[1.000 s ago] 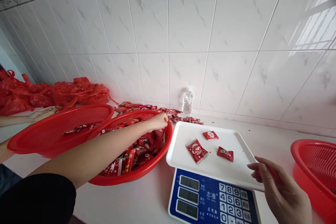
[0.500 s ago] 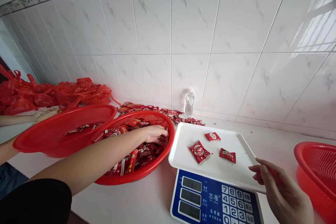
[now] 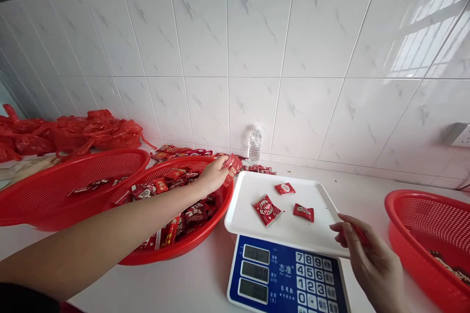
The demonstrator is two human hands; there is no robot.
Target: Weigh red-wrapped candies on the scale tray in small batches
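Observation:
My left hand [image 3: 215, 176] grips a red snack packet [image 3: 232, 168], raised over the right rim of a red plastic basket [image 3: 191, 247]. Wrapped snacks [image 3: 196, 212] in dark and bright red fill that basket. My right hand [image 3: 363, 254] is closed at the right edge of the white scale tray [image 3: 238, 215]; a bit of something red shows behind its thumb, mostly hidden. On the tray lie a larger red packet [image 3: 267, 210] and two small ones, a rear packet [image 3: 285, 188] and a right packet [image 3: 303, 212]. The blue scale panel [image 3: 282, 269] faces me.
A second red basket [image 3: 135, 159] stands at the left, and a third [image 3: 400, 239] at the right. Tied red bags [image 3: 99, 129] are heaped at the back left. A clear bottle [image 3: 254, 145] and a row of packets [image 3: 176, 151] stand along the tiled wall.
My left hand has come up out of the basket with a red packet in its fingers. The view has swung to the right; my right hand stays by the tray edge.

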